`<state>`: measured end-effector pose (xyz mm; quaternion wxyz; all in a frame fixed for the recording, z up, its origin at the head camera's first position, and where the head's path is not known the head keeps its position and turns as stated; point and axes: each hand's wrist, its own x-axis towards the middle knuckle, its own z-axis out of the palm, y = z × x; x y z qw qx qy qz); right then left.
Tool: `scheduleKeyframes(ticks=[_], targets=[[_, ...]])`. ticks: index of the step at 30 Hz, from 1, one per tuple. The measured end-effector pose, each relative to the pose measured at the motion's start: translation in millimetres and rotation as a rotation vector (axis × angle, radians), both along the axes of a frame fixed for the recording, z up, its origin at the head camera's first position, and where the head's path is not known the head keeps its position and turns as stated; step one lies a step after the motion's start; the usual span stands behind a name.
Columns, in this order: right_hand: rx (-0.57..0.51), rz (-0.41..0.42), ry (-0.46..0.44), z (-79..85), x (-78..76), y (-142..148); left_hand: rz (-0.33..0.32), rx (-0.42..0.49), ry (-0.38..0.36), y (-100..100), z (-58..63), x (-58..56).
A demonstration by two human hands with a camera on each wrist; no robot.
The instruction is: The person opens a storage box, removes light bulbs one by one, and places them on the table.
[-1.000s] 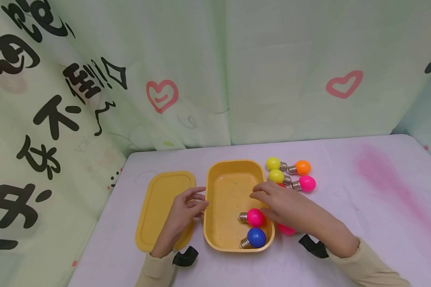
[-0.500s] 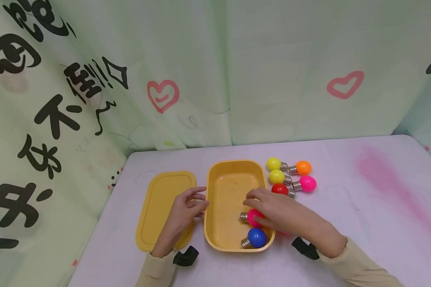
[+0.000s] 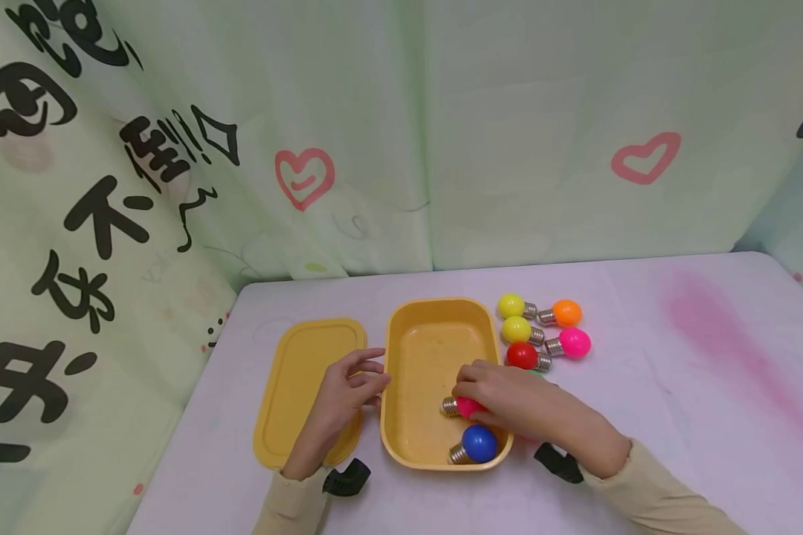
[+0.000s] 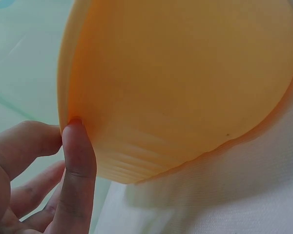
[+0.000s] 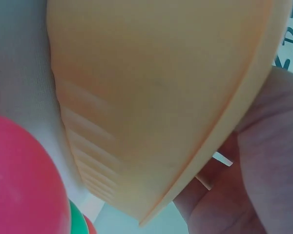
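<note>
A yellow plastic box (image 3: 435, 342) stands on the table. My left hand (image 3: 348, 388) is at its left wall, thumb and a finger pinching the rim (image 4: 63, 73) in the left wrist view. Inside the box, my right hand (image 3: 511, 397) holds a pink light bulb (image 3: 467, 408) between its fingers, the metal base (image 3: 449, 406) pointing left. In the right wrist view the box wall hides that bulb and the fingertips. A blue light bulb (image 3: 479, 443) lies nearer me in the box, untouched.
Right of the box lie yellow bulbs (image 3: 516, 329), an orange bulb (image 3: 566, 313), a pink bulb (image 3: 575, 343) and a red bulb (image 3: 522, 355). Another pink bulb (image 5: 24, 180) and a green bulb (image 5: 78, 219) show beside the box. The yellow lid (image 3: 294, 386) lies left.
My right hand has moved left and down into the box and closed on the pink bulb, which has shifted slightly left. The red bulb has come into view. My left hand stays put.
</note>
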<state>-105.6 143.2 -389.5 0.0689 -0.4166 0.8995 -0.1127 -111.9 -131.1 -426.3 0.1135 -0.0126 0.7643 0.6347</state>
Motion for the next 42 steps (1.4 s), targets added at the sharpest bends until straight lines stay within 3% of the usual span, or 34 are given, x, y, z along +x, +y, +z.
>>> scheduleKeyframes(ticks=[5, 12, 19, 35, 42], targets=[[-0.004, 0.002, -0.042, 0.9, 0.1, -1.4, -0.002, -0.008, -0.001, 0.1, -0.5, -0.3], [-0.022, 0.02, 0.011, 5.0, 1.9, -0.1, 0.003, 0.004, 0.002, 1.4, 2.1, 0.7], [-0.057, -0.019, -0.009, 16.9, 5.0, 6.2, 0.004, 0.005, 0.008, 2.0, 3.1, 1.8], [-0.152, -0.03, 0.136, 36.0, 17.6, 35.8, -0.002, 0.021, 0.006, 0.9, 1.8, 1.2], [-0.18, -0.011, 0.188, 34.6, 17.0, 49.2, -0.01, 0.003, 0.007, 0.5, 0.3, 0.8]])
